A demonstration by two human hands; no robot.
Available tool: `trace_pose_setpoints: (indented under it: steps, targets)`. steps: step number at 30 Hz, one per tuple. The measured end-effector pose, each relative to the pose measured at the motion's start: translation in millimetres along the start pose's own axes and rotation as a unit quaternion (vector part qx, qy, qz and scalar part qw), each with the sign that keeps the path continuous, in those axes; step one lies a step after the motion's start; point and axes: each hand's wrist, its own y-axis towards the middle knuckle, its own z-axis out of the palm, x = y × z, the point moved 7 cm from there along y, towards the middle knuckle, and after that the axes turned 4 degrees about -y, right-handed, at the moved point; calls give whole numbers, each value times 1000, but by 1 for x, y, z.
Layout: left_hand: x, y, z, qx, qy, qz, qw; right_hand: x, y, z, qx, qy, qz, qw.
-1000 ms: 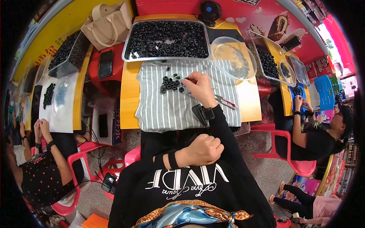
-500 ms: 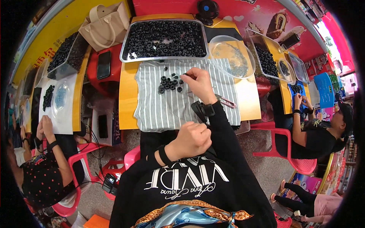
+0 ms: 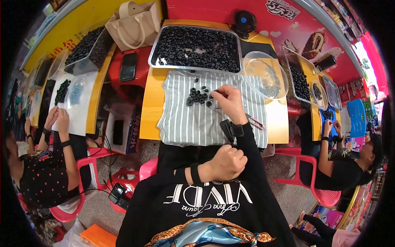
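My right hand (image 3: 229, 103) is over the grey-and-white striped cloth (image 3: 181, 123), thumb and forefinger pinched on a small black ring-shaped part (image 3: 216, 91). Just left of those fingertips lies a loose cluster of black ring-shaped parts (image 3: 197, 97). My left hand (image 3: 228, 163) is curled into a fist in front of my chest, below the cloth's near edge. Whatever its fingers may hold is hidden. Beside my right wrist, a slim tool with pinkish edges (image 3: 256, 122) rests on the cloth, partly covered by the wrist.
A clear tray (image 3: 153, 61) full of black parts stands behind the cloth. To its right sits a round clear dish (image 3: 284, 88) with small pale pieces. A phone (image 3: 128, 66) lies on a red stool at left. People work at tables on both sides.
The whole view has shifted, so the table appears farther right and slightly lower. My right hand stays pinched by the cluster, and my left fist remains near my chest.
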Motion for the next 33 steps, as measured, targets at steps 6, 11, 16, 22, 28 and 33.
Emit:
trace_pose_setpoints:
  steps: [6,11,16,22,28,33]
  targets:
    - [7,-5,-8,-14,-15,-13,1000,-5,-5,-1,-11,15,16,1000]
    - [-3,0,2,49,-100,-18,994,-3,-8,5,-1,32,11,999]
    - [-4,-5,12,38,-79,-16,996,-12,-8,4,4,32,37,999]
    - [16,-5,-12,14,16,-36,999,-3,-10,-3,5,23,19,1000]
    - [62,-21,-47,-92,-223,-207,948,28,-36,-22,-8,72,8,997]
    - [129,-50,-60,-228,-594,-405,656,55,-66,-17,39,-17,-71,997]
